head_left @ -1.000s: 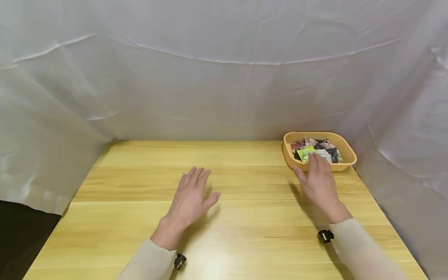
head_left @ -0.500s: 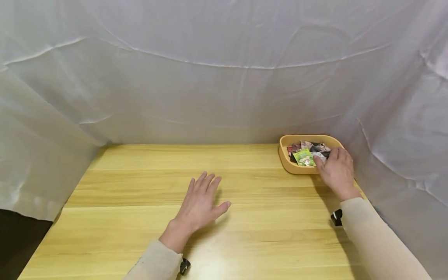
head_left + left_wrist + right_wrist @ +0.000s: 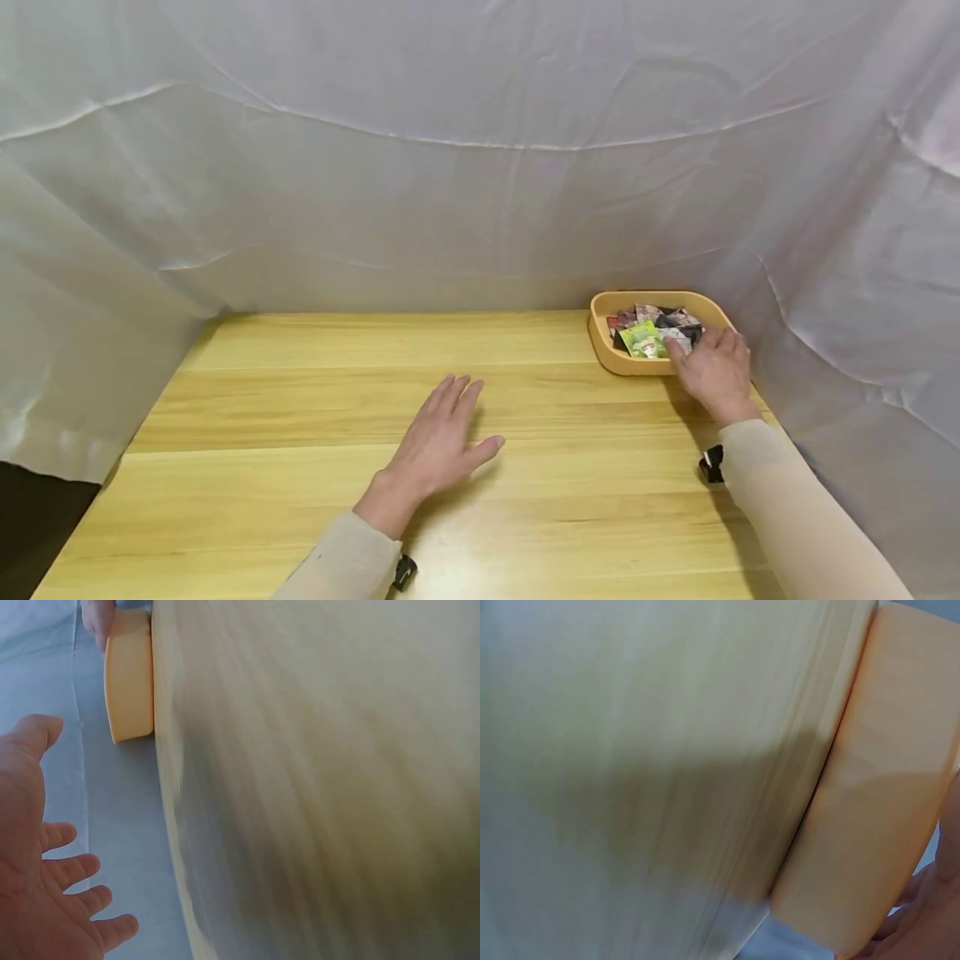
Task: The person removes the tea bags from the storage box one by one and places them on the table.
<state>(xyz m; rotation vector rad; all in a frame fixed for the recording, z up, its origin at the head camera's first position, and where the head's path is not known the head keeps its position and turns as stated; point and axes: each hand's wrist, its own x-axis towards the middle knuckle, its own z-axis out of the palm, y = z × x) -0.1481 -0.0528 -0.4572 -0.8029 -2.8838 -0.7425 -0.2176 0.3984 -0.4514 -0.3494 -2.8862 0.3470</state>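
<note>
A yellow plastic basket point(image 3: 611, 360) stands at the table's back right corner with several small packets in it. A green sachet point(image 3: 642, 340) lies at its front left, beside a white packet point(image 3: 675, 335) and darker ones. My right hand point(image 3: 716, 371) reaches over the basket's front right rim, thumb near the white packet. Its fingertips are partly hidden, and I cannot tell whether they grip anything. In the right wrist view the basket wall point(image 3: 870, 780) covers part of that hand point(image 3: 930, 922). My left hand point(image 3: 435, 446), fingers extended and holding nothing, hovers over the table's middle.
The light wood table point(image 3: 300, 492) spreads out around the left hand. Grey cloth point(image 3: 465, 208) hangs behind it and along both sides, close by the basket. A black clasp shows at each sleeve cuff.
My right hand has moved right, from the basket's front to its right end, uncovering the green sachet. My left hand has shifted slightly right. The view has drifted a little.
</note>
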